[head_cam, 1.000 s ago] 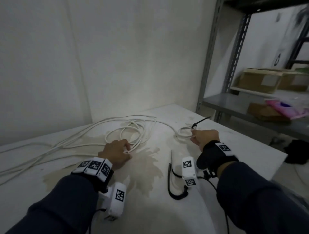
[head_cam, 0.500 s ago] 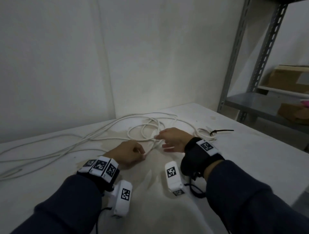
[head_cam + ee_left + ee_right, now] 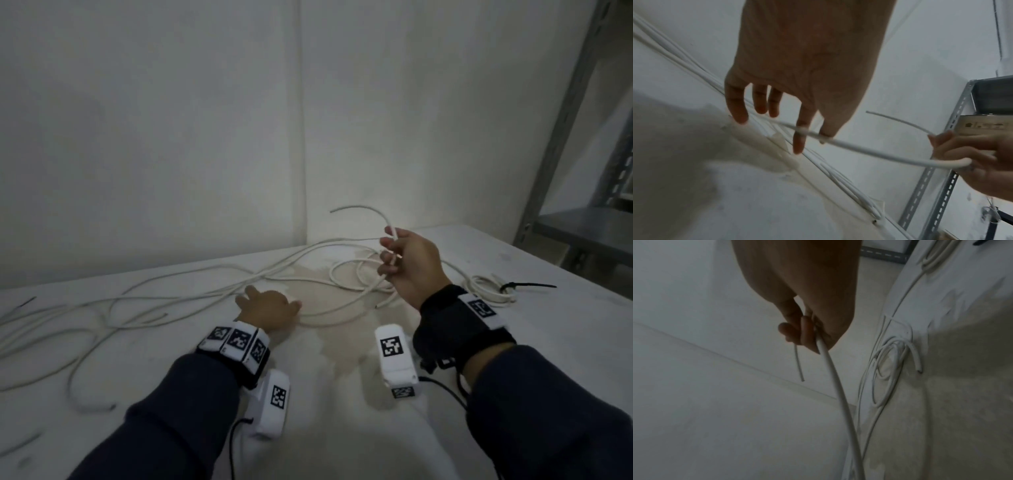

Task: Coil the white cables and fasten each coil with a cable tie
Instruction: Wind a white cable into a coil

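Observation:
My right hand [image 3: 390, 253] is raised above the table and grips a white cable [image 3: 359, 207] near its end. The free end arcs up and to the left. In the right wrist view the fingers [image 3: 807, 331] curl round that cable [image 3: 836, 386]. The cable runs down to my left hand [image 3: 270, 301], which lies low on the table. There the thumb and index finger [image 3: 799, 141] pinch the cable [image 3: 869, 149]. A loose loop of cable [image 3: 356, 277] lies between the hands. A small tied coil [image 3: 486, 287] with a black cable tie [image 3: 529, 285] lies at the right.
Several loose white cables [image 3: 102, 308] sprawl over the left half of the white table [image 3: 513, 359]. A brownish stain [image 3: 342, 346] marks its middle. A wall stands close behind. A grey metal shelf rack [image 3: 561, 120] rises at the right.
My right hand left the tied coil at the right, moved left, took a cable end and lifted it. The left hand stayed low on the table. The view swung left.

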{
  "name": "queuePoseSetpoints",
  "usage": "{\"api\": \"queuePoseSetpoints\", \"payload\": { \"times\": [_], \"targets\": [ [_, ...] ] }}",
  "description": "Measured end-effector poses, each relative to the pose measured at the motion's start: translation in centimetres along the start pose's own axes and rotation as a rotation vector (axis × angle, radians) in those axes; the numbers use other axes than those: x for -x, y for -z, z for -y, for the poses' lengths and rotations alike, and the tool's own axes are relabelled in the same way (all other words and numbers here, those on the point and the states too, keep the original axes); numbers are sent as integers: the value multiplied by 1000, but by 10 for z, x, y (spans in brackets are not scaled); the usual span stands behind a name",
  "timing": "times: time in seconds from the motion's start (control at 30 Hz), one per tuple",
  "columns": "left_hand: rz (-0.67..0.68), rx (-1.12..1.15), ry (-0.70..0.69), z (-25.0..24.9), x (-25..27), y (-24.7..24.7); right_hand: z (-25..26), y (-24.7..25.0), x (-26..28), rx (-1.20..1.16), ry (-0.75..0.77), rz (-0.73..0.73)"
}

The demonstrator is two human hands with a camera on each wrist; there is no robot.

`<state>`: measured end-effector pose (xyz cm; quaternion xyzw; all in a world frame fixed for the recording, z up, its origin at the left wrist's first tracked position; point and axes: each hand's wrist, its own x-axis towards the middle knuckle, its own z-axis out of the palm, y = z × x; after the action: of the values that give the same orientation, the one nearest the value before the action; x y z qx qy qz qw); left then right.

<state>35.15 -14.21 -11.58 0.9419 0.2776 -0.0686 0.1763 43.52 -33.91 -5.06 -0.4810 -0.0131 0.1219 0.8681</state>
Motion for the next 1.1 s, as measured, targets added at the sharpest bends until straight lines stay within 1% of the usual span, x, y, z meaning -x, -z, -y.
{"api": "queuePoseSetpoints", "payload": {
  "times": [0.03,0.1,0.13,0.2,0.23,0.27,0.3,0.33,0.37,0.4,0.47,0.53,0.6,0.63,0.67,0.77,0.87,0.93,0.97,1.0,1.03,1.07,1.1],
  "targets": [
    [-63,136,45,-2,5,1,2,-1,5,-29,-3,-34],
    [-197,613,98,-3,13,2,3,0,14,-19,8,-115],
    [-232,874,116,0,13,1,3,3,18,11,5,-152],
    [-192,1305,108,9,19,3,0,10,28,122,-50,-186],
    [-181,1494,91,13,22,6,-3,14,34,207,-99,-176],
    [-202,1682,86,17,26,11,-8,16,40,294,-150,-154],
    [-218,1835,82,19,32,17,-13,17,46,366,-197,-122],
    [-238,1920,69,21,40,26,-19,17,53,416,-236,-90],
    [-253,1920,35,20,49,35,-26,15,59,450,-270,-57],
    [-269,1855,-13,20,60,45,-32,11,65,474,-299,-22],
    [-314,1587,-134,18,83,61,-43,-1,73,480,-338,50],
    [-370,1425,-324,25,105,75,-54,-18,77,440,-362,113],
    [-344,1392,-524,40,120,87,-63,-39,83,394,-366,157],
    [-328,1396,-577,50,128,93,-67,-50,87,361,-362,171],
    [-320,1427,-597,61,135,100,-71,-60,91,317,-355,178],
    [-313,1624,-567,97,148,122,-80,-85,101,177,-301,174],
    [-415,1752,-527,135,151,136,-86,-102,109,119,-197,123],
    [-508,1787,-453,158,148,137,-87,-109,114,93,-138,71],
    [-543,1774,-369,168,143,133,-89,-111,115,87,-116,44],
    [-560,1736,-242,178,138,125,-91,-111,115,91,-101,16],
    [-541,1691,-93,190,133,114,-94,-110,115,104,-94,-10],
    [-487,1660,51,201,128,100,-98,-108,114,124,-96,-27],
    [-404,1654,164,212,124,84,-102,-105,113,143,-109,-32]
  ]
}}
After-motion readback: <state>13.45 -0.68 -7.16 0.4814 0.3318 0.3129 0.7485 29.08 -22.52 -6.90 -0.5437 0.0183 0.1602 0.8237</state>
